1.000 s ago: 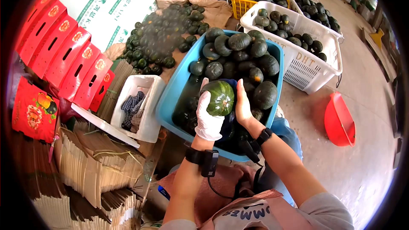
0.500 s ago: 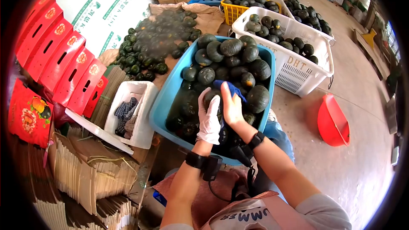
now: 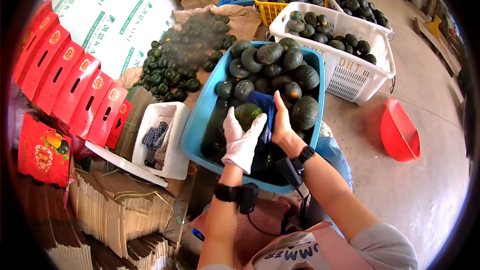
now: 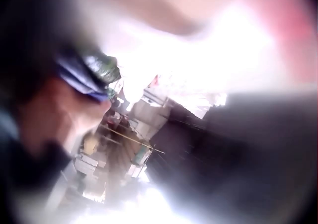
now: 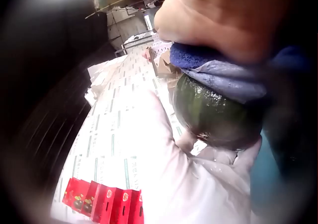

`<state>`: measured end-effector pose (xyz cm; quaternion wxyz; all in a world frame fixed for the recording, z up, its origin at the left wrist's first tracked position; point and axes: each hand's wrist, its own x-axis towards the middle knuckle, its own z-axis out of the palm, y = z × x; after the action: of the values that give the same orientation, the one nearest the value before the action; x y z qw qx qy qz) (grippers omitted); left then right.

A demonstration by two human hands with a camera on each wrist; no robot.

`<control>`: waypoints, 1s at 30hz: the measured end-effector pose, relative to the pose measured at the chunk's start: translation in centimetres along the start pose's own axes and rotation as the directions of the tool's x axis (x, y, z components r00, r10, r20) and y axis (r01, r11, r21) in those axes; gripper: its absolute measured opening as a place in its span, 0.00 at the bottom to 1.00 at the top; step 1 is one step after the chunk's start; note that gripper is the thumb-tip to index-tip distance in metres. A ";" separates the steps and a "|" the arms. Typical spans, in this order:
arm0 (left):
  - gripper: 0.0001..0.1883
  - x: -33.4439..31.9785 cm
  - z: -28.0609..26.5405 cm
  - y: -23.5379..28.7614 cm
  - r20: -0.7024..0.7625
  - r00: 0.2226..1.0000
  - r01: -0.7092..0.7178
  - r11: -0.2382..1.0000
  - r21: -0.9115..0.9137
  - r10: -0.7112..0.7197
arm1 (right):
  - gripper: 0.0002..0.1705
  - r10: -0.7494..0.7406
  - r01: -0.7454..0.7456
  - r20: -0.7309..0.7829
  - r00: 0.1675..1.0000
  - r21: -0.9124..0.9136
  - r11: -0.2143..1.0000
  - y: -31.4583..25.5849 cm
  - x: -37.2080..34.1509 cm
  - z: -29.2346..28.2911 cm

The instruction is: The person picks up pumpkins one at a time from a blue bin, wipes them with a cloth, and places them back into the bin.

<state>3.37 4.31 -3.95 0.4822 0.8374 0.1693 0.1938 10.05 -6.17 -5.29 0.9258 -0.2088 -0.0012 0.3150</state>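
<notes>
My left hand, in a white glove, holds a striped dark green pumpkin over the blue tub. In the right wrist view the glove cups this shiny pumpkin from below. My bare right hand grips a dark blue cloth against the pumpkin's side, and part of the cloth hangs down toward the wrist. Many dark green pumpkins fill the tub around both hands. The left wrist view is blurred and overexposed, with the cloth and pumpkin at its left.
White crates and a yellow crate of pumpkins stand behind the tub. More pumpkins lie on a sheet at back left. A foam box with rags, flat cardboard and red cartons are left; a red basin sits right.
The pumpkin has turned in my left hand, its stem end no longer facing up. The right hand with the cloth has shifted along its side. The head view has swung slightly.
</notes>
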 end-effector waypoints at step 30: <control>0.27 -3.1 0.7 -0.8 0.066 0.979 -0.048 0.536 -0.843 0.191 | 0.33 0.343 -0.356 0.096 0.934 0.224 0.907 1.1 -0.3 -2.0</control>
<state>1.01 2.69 -5.46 0.8196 0.5276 -0.0381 0.2202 9.43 -6.33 -7.46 0.8724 -0.0845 0.0488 0.4790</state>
